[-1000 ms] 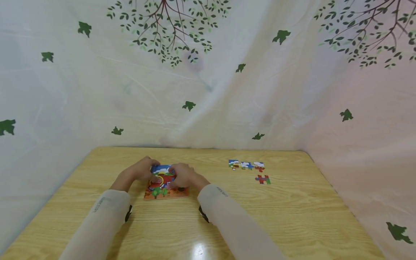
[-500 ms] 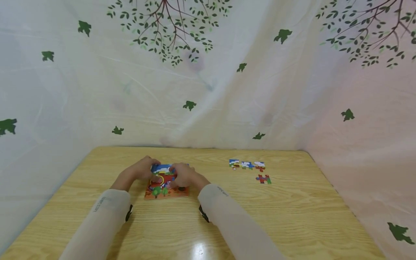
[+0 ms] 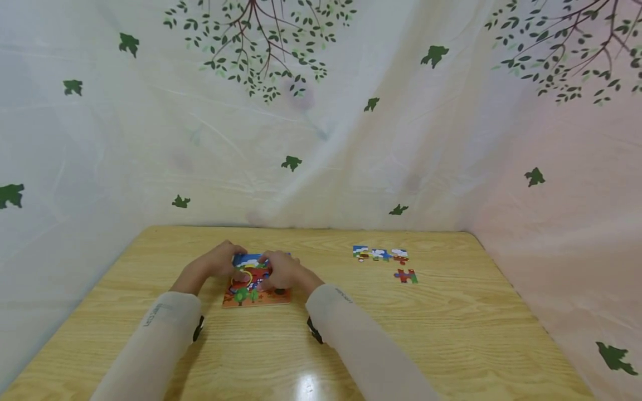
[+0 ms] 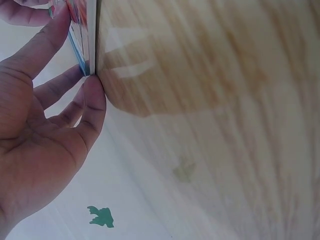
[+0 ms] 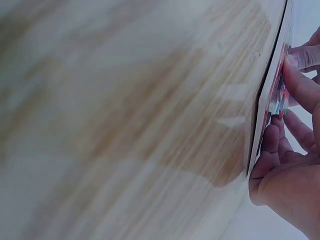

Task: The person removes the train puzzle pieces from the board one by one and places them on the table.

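A jigsaw puzzle board [image 3: 254,298] with a colourful picture lies on the table in the head view. My left hand [image 3: 220,263] holds its left side: in the left wrist view the fingers [image 4: 93,95] meet the board's edge while the thumb rests on the picture. From the right, my right hand [image 3: 285,269] reaches over the board, its thumb and curled fingers around a small puzzle piece [image 5: 283,102]. How this piece sits in the board is partly hidden by the fingers. Both hands nearly touch.
Several loose puzzle pieces lie to the right: a row at the back with a blue-and-white piece [image 3: 380,254], and a red-and-green piece [image 3: 406,276] nearer. The wooden table [image 3: 451,328] ends at a hanging cloth [image 3: 331,167] printed with leaves.
The right hand's fingertips shift slightly on the upper part of the puzzle. The left hand, the board and the loose pieces stay in place.
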A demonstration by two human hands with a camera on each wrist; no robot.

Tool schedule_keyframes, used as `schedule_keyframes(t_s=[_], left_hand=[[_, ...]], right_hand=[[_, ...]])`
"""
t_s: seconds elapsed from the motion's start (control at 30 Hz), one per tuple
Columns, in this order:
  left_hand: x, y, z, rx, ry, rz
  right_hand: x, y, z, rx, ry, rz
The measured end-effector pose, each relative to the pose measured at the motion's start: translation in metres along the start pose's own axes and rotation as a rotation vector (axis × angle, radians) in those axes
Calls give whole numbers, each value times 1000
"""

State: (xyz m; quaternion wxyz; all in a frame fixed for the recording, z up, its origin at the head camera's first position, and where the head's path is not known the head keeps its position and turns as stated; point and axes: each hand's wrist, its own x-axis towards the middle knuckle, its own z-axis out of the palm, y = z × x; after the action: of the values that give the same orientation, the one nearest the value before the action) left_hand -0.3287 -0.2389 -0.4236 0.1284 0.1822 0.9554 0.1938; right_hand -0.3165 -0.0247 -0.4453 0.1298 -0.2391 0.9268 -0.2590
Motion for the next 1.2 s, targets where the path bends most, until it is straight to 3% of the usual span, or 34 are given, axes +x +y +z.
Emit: schedule_keyframes(t_s=[0.27, 0.63, 1.07, 1.2], left_hand=[[0, 0, 0, -3, -5, -8], [-1, 2, 0, -16, -2, -19], [-2, 4, 1, -8, -1, -40], [-1, 3, 2, -10, 2, -46]], right_hand=[[-4, 2, -2, 216, 79, -21], [-2, 4, 0, 331, 193, -34], [-13, 18, -14, 658, 165, 15], [-22, 28, -24, 687, 172, 9]])
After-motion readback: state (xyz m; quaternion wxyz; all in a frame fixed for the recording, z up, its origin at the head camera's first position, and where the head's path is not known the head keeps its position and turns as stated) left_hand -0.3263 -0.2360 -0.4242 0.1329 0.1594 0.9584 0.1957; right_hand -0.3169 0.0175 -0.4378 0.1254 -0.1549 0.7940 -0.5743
